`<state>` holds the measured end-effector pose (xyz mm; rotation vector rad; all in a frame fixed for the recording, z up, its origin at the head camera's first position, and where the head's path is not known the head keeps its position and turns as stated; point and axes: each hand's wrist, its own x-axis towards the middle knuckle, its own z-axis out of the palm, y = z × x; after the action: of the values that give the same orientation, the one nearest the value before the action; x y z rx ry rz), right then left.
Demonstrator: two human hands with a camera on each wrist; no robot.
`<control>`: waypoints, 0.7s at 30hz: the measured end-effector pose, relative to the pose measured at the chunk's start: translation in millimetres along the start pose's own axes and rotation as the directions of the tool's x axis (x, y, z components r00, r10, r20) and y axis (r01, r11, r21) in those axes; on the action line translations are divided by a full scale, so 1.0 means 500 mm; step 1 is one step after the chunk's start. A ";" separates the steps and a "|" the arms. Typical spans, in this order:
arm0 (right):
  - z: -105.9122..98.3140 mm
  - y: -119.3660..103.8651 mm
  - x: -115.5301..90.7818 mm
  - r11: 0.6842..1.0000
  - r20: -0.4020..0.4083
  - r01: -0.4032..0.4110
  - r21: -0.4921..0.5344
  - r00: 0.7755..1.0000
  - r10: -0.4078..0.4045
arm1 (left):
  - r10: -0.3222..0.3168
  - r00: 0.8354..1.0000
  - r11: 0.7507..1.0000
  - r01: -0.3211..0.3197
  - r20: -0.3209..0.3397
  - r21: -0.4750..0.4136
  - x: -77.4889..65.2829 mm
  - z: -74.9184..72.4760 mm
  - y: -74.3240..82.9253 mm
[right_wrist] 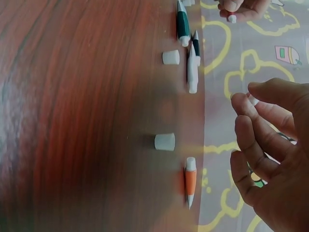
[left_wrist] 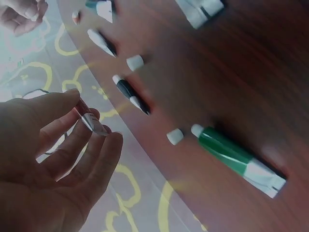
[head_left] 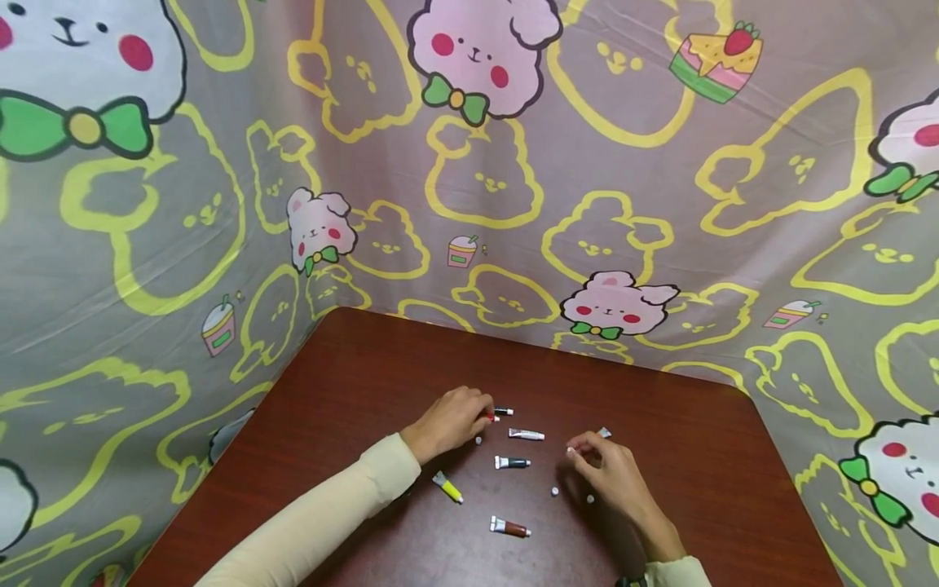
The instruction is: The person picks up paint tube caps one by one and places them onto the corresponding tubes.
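Between thumb and fingertips, my left hand (head_left: 453, 420) holds a small red paint tube (left_wrist: 87, 115) above the table. A black tube (head_left: 503, 411) lies just beyond that hand, and a loose white cap (head_left: 478, 440) is close beside it. My right hand (head_left: 619, 477) pinches a small white cap (right_wrist: 252, 100) between thumb and index finger, mostly hidden by the fingertips. Behind that hand lies an orange tube (right_wrist: 190, 181). A white tube (head_left: 526, 434) and a dark green tube (head_left: 512, 462) lie between the two hands.
Nearer on the brown table (head_left: 352, 367) lie a yellow tube (head_left: 448, 487) and a brown tube (head_left: 509, 527). Two more loose caps stand by my right hand, one white cap (head_left: 554, 491) left of the other cap (head_left: 590, 499). A patterned cloth (head_left: 499, 179) hangs around the table's far sides.
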<state>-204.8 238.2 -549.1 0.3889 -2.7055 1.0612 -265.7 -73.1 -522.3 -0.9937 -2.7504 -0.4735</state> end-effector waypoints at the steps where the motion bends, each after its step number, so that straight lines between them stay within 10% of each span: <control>1: 0.001 -0.002 0.000 1.000 0.001 -0.003 0.004 1.000 0.003 | -0.001 1.000 1.000 0.001 0.011 0.001 0.000 -0.001 0.004; 21: 0.006 -0.020 -0.003 1.000 0.010 0.001 0.013 1.000 -0.002 | 0.119 0.993 0.993 -0.119 0.008 -0.001 0.004 0.007 0.064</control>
<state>-200.6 229.3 -545.5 0.3994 -2.7080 1.0793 -246.8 -47.3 -517.7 -1.1542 -2.6784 -0.4521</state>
